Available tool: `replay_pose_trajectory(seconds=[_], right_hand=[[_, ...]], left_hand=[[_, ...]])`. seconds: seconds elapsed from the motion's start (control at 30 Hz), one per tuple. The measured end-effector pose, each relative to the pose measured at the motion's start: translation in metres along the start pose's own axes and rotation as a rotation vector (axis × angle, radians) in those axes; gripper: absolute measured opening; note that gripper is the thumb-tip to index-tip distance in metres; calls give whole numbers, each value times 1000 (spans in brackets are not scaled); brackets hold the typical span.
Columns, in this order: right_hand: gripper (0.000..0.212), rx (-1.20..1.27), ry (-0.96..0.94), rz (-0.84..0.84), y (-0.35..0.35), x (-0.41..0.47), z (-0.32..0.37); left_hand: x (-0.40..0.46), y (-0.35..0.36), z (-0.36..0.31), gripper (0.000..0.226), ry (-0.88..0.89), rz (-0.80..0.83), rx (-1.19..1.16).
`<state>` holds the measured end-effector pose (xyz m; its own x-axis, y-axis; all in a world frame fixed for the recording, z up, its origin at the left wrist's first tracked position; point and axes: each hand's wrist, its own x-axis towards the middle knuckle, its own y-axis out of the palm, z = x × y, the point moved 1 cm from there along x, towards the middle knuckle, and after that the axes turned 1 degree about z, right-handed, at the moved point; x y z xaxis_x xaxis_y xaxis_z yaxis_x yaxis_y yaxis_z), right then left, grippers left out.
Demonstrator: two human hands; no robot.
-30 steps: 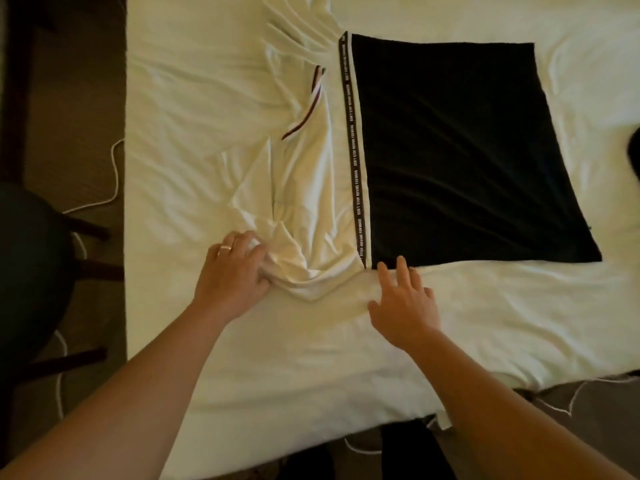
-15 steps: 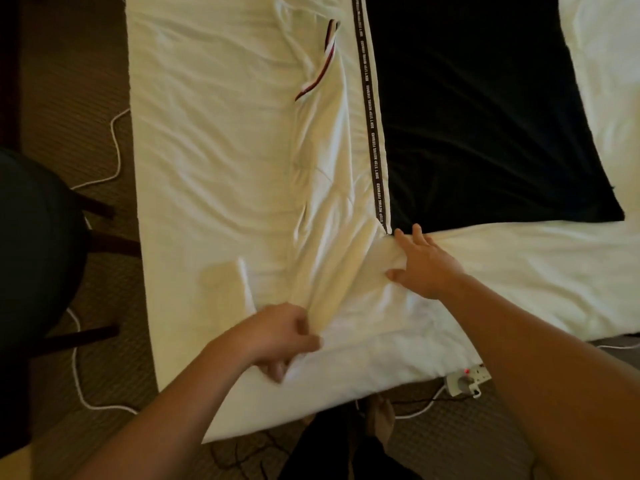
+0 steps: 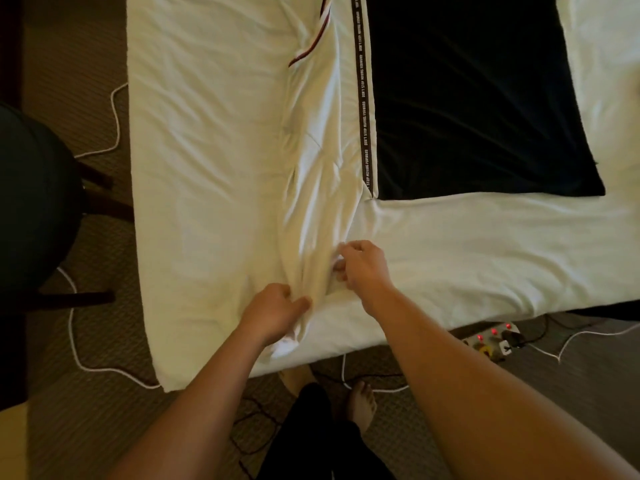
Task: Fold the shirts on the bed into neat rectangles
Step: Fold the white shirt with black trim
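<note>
gripping the white shirt's (image 3: pixel 322 216) near hem, left hand (image 3: pixel 273 311) and right hand (image 3: pixel 360 266) both pinch cloth; next, spread it flat.

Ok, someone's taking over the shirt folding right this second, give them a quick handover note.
Left hand: grips the near end of the cream shirt by the bed's front edge.
Right hand: pinches the same bunched fabric just beside it.
Cream shirt: lies in a long wrinkled strip, a lettered black band along its right side.
Black shirt: lies flat and squared, right of the cream one.
Done: the black shirt looks folded.
Left: flatten the cream shirt and fold it into a rectangle.
</note>
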<state>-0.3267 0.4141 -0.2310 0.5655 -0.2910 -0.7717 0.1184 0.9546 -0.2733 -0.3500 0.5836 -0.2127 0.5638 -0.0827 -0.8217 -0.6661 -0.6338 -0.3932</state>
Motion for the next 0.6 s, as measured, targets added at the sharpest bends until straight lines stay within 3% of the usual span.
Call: replay_pose_trajectory(seconds=[0.07, 0.13, 0.17, 0.23, 0.3, 0.37, 0.4, 0.47, 0.6], right_hand=[[25, 155, 82, 103, -2, -6, 1], [32, 231, 142, 205, -11, -12, 0], [33, 250, 162, 253, -17, -15, -1], [31, 327, 196, 351, -25, -22, -5], [30, 433, 223, 412, -30, -27, -10], [31, 504, 210, 378, -31, -29, -16], [31, 503, 198, 331, -32, -29, -19], [29, 412, 169, 225, -38, -29, -28], [30, 333, 118, 147, -55, -23, -41]], left_hand=[[-15, 0, -1, 25, -45, 166, -424], [-34, 2, 0, 33, -100, 360, -756], [-41, 8, 1, 37, -106, 397, -792], [-53, 24, 10, 47, -124, 317, -802], [-63, 41, 16, 41, -187, 256, -813], [-64, 53, 23, 33, -207, 383, -739], [-61, 57, 28, 42, -208, 371, -691], [-53, 60, 35, 52, -196, 234, -688], [-45, 67, 21, 48, -143, 83, -727]])
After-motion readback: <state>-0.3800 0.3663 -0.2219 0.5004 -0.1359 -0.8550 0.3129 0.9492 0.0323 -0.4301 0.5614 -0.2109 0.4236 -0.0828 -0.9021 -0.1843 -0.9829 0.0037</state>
